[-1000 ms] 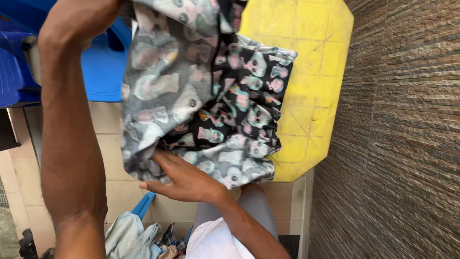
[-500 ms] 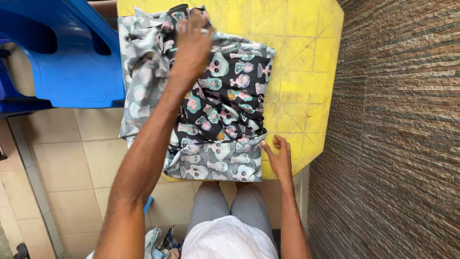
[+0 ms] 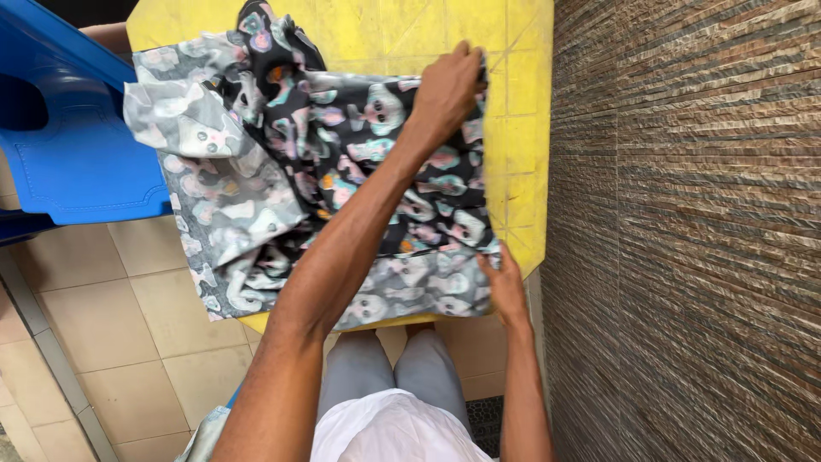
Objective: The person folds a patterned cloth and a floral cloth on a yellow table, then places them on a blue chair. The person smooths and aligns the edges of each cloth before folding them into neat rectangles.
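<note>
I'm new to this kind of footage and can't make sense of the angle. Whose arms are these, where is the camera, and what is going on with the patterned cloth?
The camera sits on a person's head and looks straight down, so you see their own arms and their knees below. The left hand reaches across and grips the far edge of a patterned garment, black with pale cartoon shapes, its underside grey. The right hand pins the cloth's near corner. The garment is spread over a yellow table. A blue plastic chair stands to the left, a ribbed brown wall to the right, and a tiled floor lies below.
</note>
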